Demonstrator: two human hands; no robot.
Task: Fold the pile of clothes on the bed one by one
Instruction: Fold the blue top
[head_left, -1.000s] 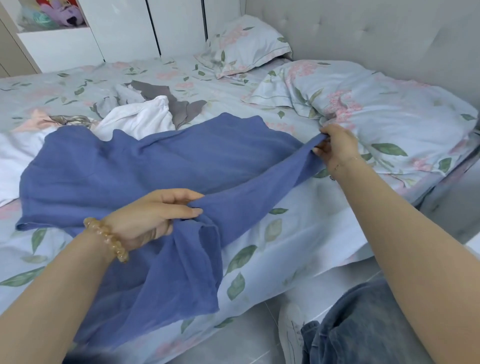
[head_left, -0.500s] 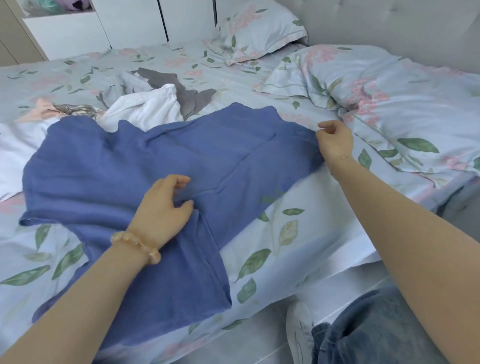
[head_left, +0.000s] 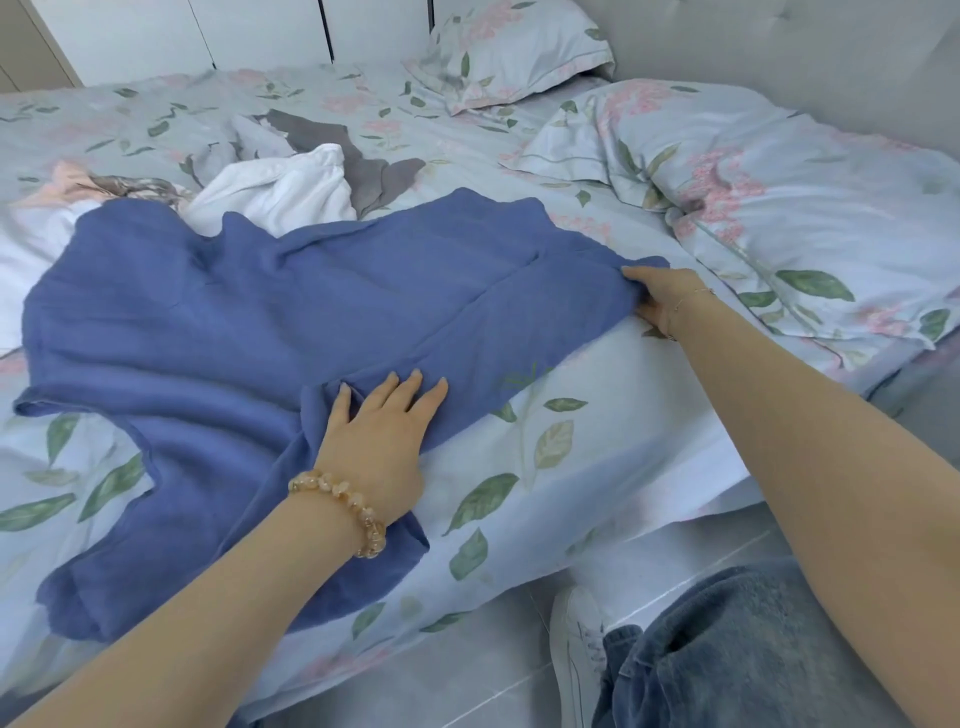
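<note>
Now: blue garment (head_left: 260, 322) spread out across the floral bed (head_left: 597, 467), near edge. Left hand (head_left: 382, 436) flat, fingers splayed, pressing down on the cloth's lower fold. Right hand (head_left: 662, 296) pinching the far right corner against the sheet. White and grey clothes (head_left: 291, 187) heaped just behind the blue one.

the spread garment (head_left: 249, 322) lies on the bed (head_left: 597, 441) near its near edge, the clothes pile (head_left: 280, 182) behind it at far left, two pillows (head_left: 779, 192) at right.
</note>
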